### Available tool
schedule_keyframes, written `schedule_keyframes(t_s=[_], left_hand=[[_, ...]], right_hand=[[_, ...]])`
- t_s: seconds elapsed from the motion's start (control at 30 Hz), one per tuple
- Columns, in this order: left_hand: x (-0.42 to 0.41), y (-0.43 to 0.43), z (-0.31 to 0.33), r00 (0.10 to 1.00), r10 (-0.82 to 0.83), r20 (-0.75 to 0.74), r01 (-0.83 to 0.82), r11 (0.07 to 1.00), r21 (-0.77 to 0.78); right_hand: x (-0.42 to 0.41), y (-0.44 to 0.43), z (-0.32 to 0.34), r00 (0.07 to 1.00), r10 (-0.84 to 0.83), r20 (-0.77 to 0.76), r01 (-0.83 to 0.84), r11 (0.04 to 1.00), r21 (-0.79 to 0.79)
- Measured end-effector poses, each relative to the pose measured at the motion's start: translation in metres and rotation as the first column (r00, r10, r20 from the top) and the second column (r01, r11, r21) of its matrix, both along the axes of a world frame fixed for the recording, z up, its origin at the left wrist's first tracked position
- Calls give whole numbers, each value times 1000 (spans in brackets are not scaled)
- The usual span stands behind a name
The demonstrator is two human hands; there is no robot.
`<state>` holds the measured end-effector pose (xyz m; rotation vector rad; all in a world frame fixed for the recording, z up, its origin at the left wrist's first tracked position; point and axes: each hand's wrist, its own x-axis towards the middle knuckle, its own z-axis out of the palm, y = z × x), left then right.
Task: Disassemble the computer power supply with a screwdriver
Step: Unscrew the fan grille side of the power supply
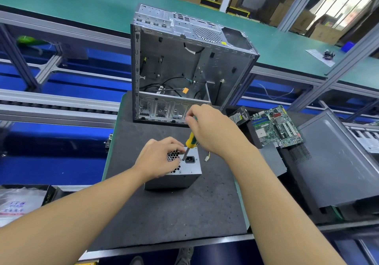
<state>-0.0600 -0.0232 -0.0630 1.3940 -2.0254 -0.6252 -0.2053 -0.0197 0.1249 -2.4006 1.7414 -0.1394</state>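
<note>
- One plastic bag lies well to the left of the power supply, out of my working space.
- My left hand sits on top of the power supply, fingers curled down onto its vented face to hold the box steady, so it should not twist when I turn. The fingertips are just beside the screwdriver's shaft; I cannot tell whether they touch it.
- The power supply stands on the black mat with its socket face up, which puts the screws where I can reach them from above.
- The gutted computer case stands behind the power supply, open side towards me.
- The screwdriver rises steeply from the top face, its tip down just left of the socket (on a screw, I judge, though the head is too small to see).
- My right hand is above and right of the power supply, fingers closed round the handle's upper end, for turning.
- The motherboard lies to the right of the power supply, set aside, apparently stripped from the case.
</note>
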Motion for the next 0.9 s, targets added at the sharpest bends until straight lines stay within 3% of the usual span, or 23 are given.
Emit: schedule_keyframes(t_s=[0.2, 0.3, 0.43, 0.8, 0.9], left_hand=[[0, -1, -2, 1000, 11, 2, -11, 1000, 2], [-1, -1, -1, 1000, 6, 7, -6, 1000, -1], [-1, -1, 0, 1000, 3, 17, -3, 1000, 5], [-1, 0, -1, 1000, 11, 1, -11, 1000, -21], [-1, 0, -2, 1000, 9, 16, -8, 999, -32]], right_hand=[[-3, 0, 5, 981, -3, 195, -31, 985, 171], [-1, 2, 5, 990, -9, 142, -17, 983, 184], [0, 4, 4, 999, 1, -33, -2, 1000, -13], [-2, 1, 3, 993, 0, 117, -12, 995, 99], [-2, 1, 1, 997, -15, 74, 10, 998, 66]])
